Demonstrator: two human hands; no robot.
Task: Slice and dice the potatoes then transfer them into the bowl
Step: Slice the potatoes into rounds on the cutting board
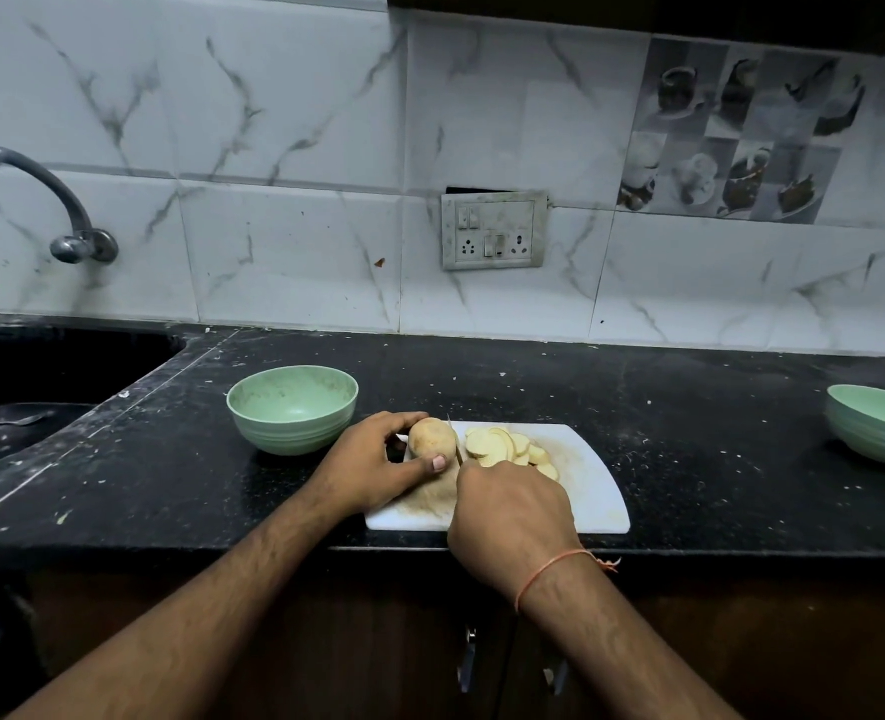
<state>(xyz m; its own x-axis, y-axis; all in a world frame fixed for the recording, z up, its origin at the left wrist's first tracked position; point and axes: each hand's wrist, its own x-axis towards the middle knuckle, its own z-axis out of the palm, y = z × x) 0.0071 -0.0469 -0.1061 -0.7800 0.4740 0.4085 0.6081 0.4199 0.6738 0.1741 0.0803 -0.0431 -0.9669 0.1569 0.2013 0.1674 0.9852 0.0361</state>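
On the white cutting board [593, 478] the left hand [373, 467] grips the potato [431, 438], the right hand [510, 514] grips the knife [454, 441] against it, slices [508, 446] at three o'clock, green bowl [292, 407] at nine.

A tan, unpeeled potato [431, 438] lies on a white board [593, 491], its cut end facing right against a thin knife [453, 439] blade. Pale round slices [510, 449] overlap in a heap just right of the blade. A pale green bowl [292, 407], upright, stands left of the board.
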